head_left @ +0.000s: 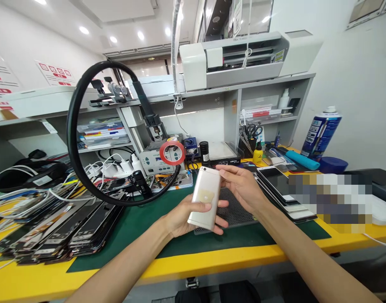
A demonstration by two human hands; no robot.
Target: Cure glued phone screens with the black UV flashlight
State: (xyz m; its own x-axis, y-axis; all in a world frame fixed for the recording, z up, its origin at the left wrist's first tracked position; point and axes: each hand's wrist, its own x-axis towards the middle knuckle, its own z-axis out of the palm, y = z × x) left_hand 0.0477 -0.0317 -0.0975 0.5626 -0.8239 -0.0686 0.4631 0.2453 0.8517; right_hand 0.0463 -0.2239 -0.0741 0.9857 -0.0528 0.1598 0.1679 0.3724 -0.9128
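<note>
A silver-gold phone (204, 197) is held back side up above a green mat (139, 229), with a small patch on its back. My left hand (183, 219) grips its lower end, fingers wrapped under it. My right hand (241, 185) touches the phone's upper right edge with thumb and fingertips, the other fingers loosely curled. A dark perforated pad (235, 210) lies under the phone and hands.
Stacks of phone screens and parts (60, 229) fill the left of the yellow bench (212, 263). A black ring lamp (85, 139) on its arm stands left of centre. Phones (279, 185) lie at right, beside a blue spray can (321, 132). Shelves, tape roll (172, 152) and tools stand behind.
</note>
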